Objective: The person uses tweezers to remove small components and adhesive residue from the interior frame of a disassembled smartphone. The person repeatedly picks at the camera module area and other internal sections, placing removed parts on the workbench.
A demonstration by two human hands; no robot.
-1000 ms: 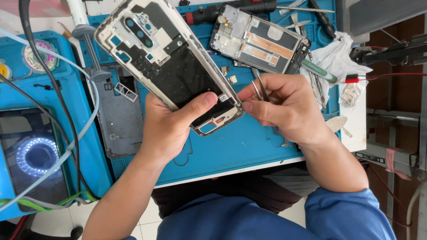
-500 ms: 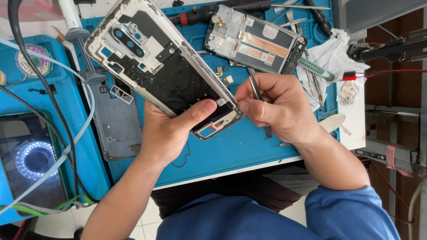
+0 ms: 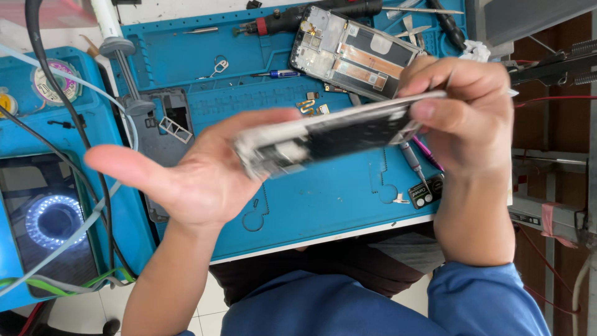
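An opened phone frame point(image 3: 336, 134), pale-edged with dark insides, hangs blurred and turned edge-on above the blue work mat point(image 3: 311, 205). My right hand point(image 3: 466, 118) pinches its right end between thumb and fingers. My left hand point(image 3: 199, 180) is spread palm-up with the thumb far out. The frame's left end lies against its fingers, which do not close around it.
A second opened phone assembly point(image 3: 351, 53) lies at the mat's far side beside a red-and-black driver point(image 3: 298, 18) and tweezers point(image 3: 423, 10). A dark grey back cover point(image 3: 168, 124), small screws, a camera piece point(image 3: 426, 193) and a thin screwdriver point(image 3: 413, 158) sit on the mat. Cables point(image 3: 81, 124) and a glowing ring light point(image 3: 53, 221) are at the left.
The phone frame has been lifted off the mat and rotated from face-up to edge-on. My left hand has let go and opened out flat; my right hand now grips the frame's end.
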